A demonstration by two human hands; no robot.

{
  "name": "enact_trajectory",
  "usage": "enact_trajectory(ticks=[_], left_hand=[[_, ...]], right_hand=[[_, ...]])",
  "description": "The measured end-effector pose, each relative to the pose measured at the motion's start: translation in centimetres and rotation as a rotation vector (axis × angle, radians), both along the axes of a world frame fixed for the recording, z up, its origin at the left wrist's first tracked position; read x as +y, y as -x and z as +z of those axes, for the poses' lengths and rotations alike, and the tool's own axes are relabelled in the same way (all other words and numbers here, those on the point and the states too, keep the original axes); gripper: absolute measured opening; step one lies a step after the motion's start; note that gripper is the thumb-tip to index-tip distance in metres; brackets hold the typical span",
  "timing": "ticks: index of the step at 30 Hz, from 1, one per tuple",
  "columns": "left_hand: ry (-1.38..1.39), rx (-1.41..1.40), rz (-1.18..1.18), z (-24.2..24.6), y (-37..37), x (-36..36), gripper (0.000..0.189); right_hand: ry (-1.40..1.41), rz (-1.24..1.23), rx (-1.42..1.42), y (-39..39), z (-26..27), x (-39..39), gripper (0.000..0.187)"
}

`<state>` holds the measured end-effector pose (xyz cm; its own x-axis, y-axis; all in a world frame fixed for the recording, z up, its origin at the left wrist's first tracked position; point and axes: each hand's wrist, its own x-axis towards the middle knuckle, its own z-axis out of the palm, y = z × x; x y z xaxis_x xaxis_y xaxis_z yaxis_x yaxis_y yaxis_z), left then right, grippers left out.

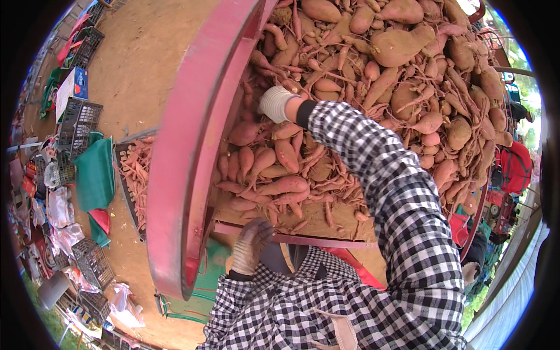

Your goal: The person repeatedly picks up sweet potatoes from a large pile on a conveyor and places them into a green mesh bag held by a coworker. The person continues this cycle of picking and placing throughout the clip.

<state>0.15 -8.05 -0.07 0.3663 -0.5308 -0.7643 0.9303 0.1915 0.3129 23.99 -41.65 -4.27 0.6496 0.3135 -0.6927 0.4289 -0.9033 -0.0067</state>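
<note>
A deep heap of soil-dusted sweet potatoes [389, 92] fills a bed with a red metal frame [175, 166]. My right hand [278, 104], in a pale knitted glove, reaches across to the heap's left side, close to the frame wall. Its fingers are turned away, so whatever they touch is hidden. Also gloved, my left hand [251, 245] is at the bed's near red edge [323, 240], just below the smaller sweet potatoes [280, 188]. No sweet potato shows in it, but its palm side is partly hidden.
Left of the frame, a dark crate [127, 188] holds small, thin sweet potatoes on the dirt ground [144, 52]. Black plastic crates [78, 127], green cloth [96, 175] and plastic bags [124, 306] lie farther left. Green netting [192, 302] is below the bed. A red bag [516, 168] is at far right.
</note>
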Motion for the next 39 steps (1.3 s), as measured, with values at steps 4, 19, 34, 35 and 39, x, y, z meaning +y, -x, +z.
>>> enact_trajectory(ticks=[4,19,34,35,39], left_hand=[[0.050,-0.048,0.000,-0.2,0.4,-0.6,0.056],[0.504,0.203,0.332,0.0,-5.6,-8.0,0.085],[0.313,0.233,0.376,-2.2,1.9,0.3,0.077],[0.372,0.205,0.361,-2.2,2.0,0.6,0.077],[0.342,0.208,0.336,-2.5,1.9,1.6,0.078]], right_hand=[[0.033,-0.116,-0.008,0.3,0.9,0.0,0.027],[-1.038,-0.458,-0.486,27.6,14.6,10.1,0.049],[-0.357,-1.861,-0.078,27.0,-0.8,3.8,0.076],[-0.417,-1.950,-0.124,26.6,-1.0,4.0,0.076],[-0.843,-2.394,-0.353,25.7,-1.4,4.8,0.068]])
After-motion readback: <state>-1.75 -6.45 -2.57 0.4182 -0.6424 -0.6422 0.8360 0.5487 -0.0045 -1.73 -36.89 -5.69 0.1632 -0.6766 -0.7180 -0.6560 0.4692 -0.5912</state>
